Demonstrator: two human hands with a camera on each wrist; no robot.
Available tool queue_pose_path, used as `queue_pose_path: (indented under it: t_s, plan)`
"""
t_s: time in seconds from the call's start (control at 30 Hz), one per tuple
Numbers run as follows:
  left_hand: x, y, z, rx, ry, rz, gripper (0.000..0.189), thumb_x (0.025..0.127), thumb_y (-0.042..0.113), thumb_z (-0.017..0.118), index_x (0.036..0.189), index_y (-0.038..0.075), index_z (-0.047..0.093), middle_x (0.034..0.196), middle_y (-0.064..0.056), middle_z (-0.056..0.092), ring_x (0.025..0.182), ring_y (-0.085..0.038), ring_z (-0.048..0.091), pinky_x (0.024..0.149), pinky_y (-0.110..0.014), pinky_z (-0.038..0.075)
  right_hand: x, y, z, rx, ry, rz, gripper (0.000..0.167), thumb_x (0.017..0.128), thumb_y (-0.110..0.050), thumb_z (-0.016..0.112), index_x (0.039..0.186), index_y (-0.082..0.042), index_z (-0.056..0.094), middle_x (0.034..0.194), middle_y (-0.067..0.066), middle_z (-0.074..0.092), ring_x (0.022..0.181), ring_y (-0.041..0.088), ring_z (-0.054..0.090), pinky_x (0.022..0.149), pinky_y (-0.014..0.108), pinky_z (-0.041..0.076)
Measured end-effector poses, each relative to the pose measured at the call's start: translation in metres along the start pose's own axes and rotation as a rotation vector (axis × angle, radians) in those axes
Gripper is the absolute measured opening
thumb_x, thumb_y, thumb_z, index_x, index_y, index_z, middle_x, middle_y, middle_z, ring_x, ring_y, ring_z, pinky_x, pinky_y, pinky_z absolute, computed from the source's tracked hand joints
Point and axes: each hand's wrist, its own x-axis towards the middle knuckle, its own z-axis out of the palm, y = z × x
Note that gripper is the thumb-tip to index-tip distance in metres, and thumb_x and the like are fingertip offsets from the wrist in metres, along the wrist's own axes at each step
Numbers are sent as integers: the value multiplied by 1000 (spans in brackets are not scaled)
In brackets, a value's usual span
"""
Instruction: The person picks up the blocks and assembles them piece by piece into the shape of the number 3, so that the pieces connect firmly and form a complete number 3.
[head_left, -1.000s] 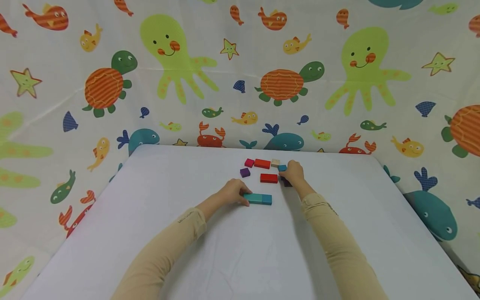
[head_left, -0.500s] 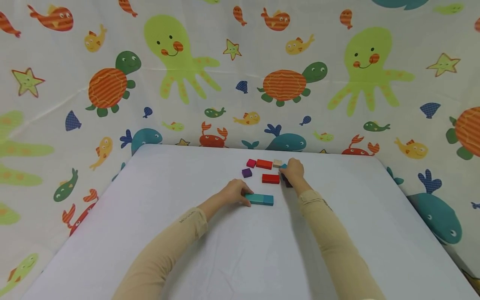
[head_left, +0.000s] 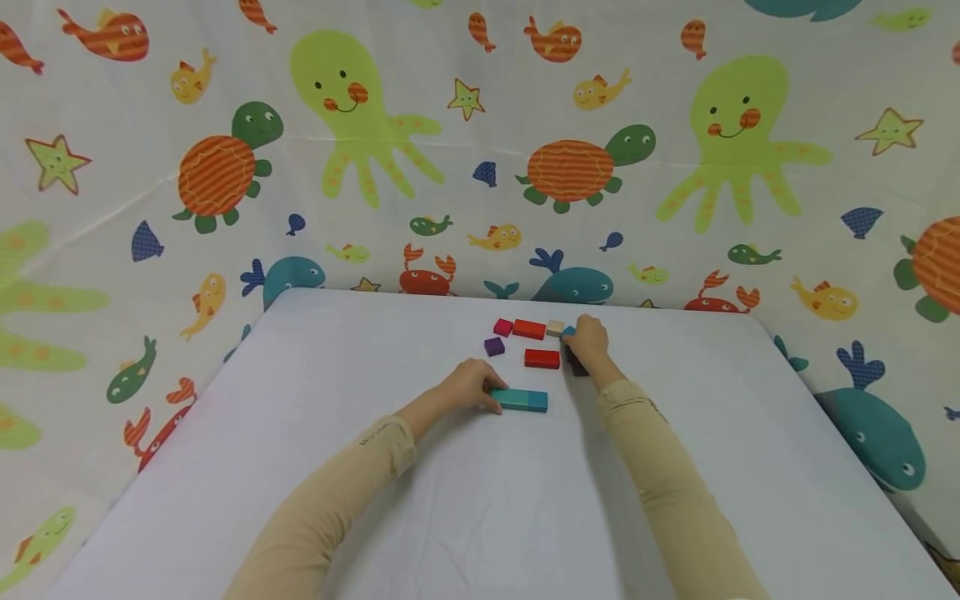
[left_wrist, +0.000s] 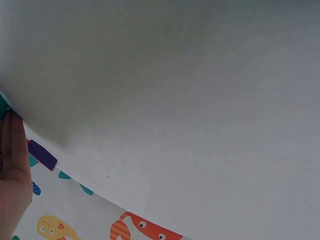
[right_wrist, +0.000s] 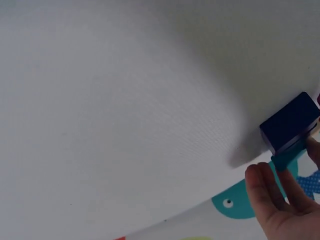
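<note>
My left hand (head_left: 471, 386) grips the left end of a teal block (head_left: 512, 399), thumb on the near side. A blue block (head_left: 537, 402) adjoins its right end in line. Farther back, my right hand (head_left: 589, 340) pinches a small blue block (head_left: 568, 332) between thumb and fingers. In the right wrist view, this blue block (right_wrist: 287, 157) is beside a dark block (right_wrist: 291, 121). The head view shows the dark block (head_left: 577, 365) partly hidden by my right hand. The left wrist view catches only a corner of the teal block (left_wrist: 3, 106) at my left fingertips.
Along the back lie a pink-red block (head_left: 503, 327), an orange-red block (head_left: 529, 330) and a beige block (head_left: 555, 328). Nearer are a purple block (head_left: 494, 346) and a red block (head_left: 542, 359). A sea-animal curtain (head_left: 465, 225) hangs behind the white table (head_left: 487, 517).
The small blue block has turned slightly in my right hand, which has shifted a little left. My left hand keeps its hold on the teal block. The head view has shifted slightly.
</note>
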Motion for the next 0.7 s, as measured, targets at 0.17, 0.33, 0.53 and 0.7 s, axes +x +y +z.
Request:
queue_pose_path:
  t_s: [0.17, 0.33, 0.53, 0.7]
  plan:
    - [-2, -1, 1, -2, 6, -1, 39, 74, 19, 80, 110, 9, 71, 101, -5, 72, 80, -11, 57, 71, -20, 49, -2, 8, 0, 30, 18, -56, 31, 88, -17, 64, 103, 9, 57, 99, 23, 63, 82, 28, 54, 83, 40, 50]
    - [-4, -1, 0, 2, 6, -3, 39, 74, 20, 80, 111, 9, 71, 100, -5, 71, 82, -12, 57, 71, -20, 49, -3, 13, -3, 99, 43, -92, 32, 89, -19, 64, 103, 9, 60, 101, 24, 65, 82, 28, 54, 82, 40, 50]
    - [-4, 1, -2, 14, 10, 15, 40, 74, 20, 80, 111, 9, 71, 100, -5, 71, 82, -12, 56, 72, -21, 48, -9, 16, -10, 142, 66, -150, 32, 89, -20, 64, 100, 9, 61, 89, 21, 64, 72, 24, 52, 65, 32, 48]
    - [-4, 2, -2, 21, 16, 17, 39, 74, 20, 80, 110, 9, 71, 100, -4, 70, 82, -12, 55, 72, -20, 47, -16, 18, -16, 110, 40, -224, 32, 89, -19, 63, 102, 10, 62, 86, 20, 64, 72, 23, 53, 67, 31, 49]
